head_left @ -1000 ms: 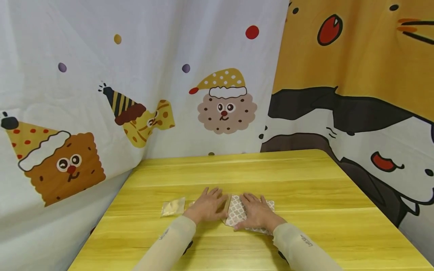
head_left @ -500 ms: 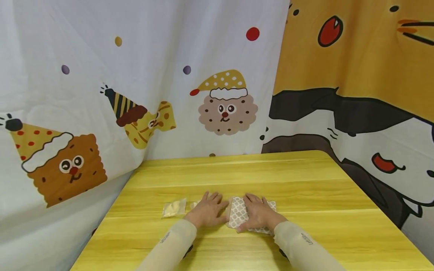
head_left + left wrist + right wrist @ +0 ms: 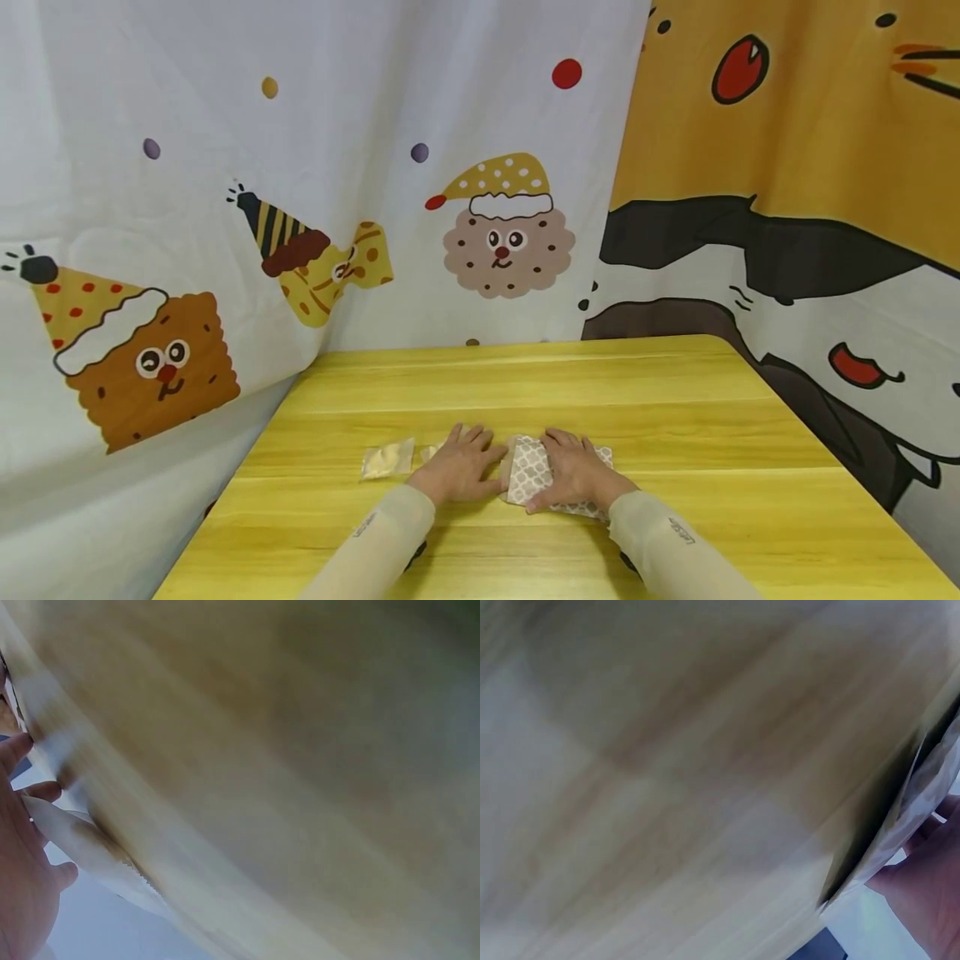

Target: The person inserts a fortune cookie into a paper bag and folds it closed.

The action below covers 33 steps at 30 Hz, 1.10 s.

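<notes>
In the head view my right hand (image 3: 573, 471) lies with spread fingers on a flat packet (image 3: 531, 471) with a white and grey-beige lattice pattern. A plain tan strip shows along the packet's left edge, by the tips of my left hand's thumb and fingers. My left hand (image 3: 461, 467), fingers spread, rests over a small clear packet (image 3: 430, 452), most of it hidden underneath. The left wrist view shows a pale pouch (image 3: 97, 851) with a serrated edge under that hand. In the right wrist view, the lattice packet's edge (image 3: 907, 832) stands slightly off the table beneath my hand.
Left of my left hand lies a clear sachet (image 3: 387, 460) with pale yellow contents. Everything lies on a yellow wood-grain table (image 3: 525, 383). A printed cartoon curtain (image 3: 360, 108) hangs along the table's far and left sides.
My left hand has drawn slightly back from the lattice packet's left edge, and the tan strip there now lies flatter. The right hand stays on the packet. The view has shifted slightly.
</notes>
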Tool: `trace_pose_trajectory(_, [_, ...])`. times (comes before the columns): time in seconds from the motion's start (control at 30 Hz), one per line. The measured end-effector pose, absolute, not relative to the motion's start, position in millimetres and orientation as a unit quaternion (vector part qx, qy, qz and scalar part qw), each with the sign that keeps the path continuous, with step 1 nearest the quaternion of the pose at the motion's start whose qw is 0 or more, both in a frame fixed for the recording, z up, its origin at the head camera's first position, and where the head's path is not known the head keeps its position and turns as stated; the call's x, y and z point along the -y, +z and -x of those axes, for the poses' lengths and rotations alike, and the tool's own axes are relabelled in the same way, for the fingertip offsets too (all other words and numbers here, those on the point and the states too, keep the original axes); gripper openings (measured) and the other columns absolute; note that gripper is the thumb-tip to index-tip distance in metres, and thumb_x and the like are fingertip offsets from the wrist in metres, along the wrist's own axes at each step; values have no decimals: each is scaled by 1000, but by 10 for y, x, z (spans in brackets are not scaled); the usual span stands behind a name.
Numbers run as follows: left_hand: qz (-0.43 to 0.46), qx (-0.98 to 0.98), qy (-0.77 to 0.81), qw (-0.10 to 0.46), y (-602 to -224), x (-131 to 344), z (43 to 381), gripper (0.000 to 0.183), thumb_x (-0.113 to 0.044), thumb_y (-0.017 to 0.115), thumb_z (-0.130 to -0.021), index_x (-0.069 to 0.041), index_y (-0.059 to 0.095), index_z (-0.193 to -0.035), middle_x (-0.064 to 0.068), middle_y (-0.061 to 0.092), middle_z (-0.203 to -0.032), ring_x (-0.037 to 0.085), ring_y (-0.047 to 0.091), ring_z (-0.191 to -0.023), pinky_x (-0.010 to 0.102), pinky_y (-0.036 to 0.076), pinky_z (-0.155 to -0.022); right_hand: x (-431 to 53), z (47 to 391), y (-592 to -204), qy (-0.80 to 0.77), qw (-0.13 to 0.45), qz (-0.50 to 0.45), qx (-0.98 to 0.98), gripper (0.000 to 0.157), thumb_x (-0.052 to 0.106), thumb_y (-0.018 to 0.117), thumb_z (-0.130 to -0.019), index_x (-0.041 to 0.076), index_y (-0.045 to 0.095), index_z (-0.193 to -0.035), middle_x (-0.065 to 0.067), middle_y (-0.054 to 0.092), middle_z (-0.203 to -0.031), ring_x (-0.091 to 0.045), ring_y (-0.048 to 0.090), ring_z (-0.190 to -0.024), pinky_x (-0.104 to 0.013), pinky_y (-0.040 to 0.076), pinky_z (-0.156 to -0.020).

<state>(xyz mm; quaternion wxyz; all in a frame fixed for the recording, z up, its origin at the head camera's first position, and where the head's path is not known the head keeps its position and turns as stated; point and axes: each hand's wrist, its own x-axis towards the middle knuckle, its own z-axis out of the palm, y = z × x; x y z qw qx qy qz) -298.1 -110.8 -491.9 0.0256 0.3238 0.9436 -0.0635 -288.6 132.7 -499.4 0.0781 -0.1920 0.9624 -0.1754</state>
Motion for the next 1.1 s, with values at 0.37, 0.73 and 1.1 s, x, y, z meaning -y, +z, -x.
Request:
trace_pose_trajectory(0.37, [-319,-947,-23,38,-4897,1142,2965,74,-72,36,-95,-27,38,-154,9,35,-157,28,23,-148,53,14,-118,-1344,2915,-4958,-177,81,202,-960,117,75,74,-68,-1,38,-150,-18,33,-155,-38,31,-142,-61,22,-113])
trace_pose_trajectory(0.73, [-323,-946,14,22,-4823,1131,2958,74,-67,40,-97,-20,38,-154,12,35,-157,29,25,-147,53,16,-118,-1357,2939,-4934,-178,85,195,-961,112,71,77,-69,0,41,-148,-18,36,-153,-39,33,-140,-58,26,-112])
trace_pose_trajectory(1.1, [-287,-923,255,19,-4758,1028,2932,63,-44,54,-101,-7,41,-150,16,41,-152,35,36,-140,53,29,-113,-1356,2935,-4967,-182,82,188,-962,115,73,77,-67,0,41,-148,-19,35,-154,-41,32,-140,-60,28,-111])
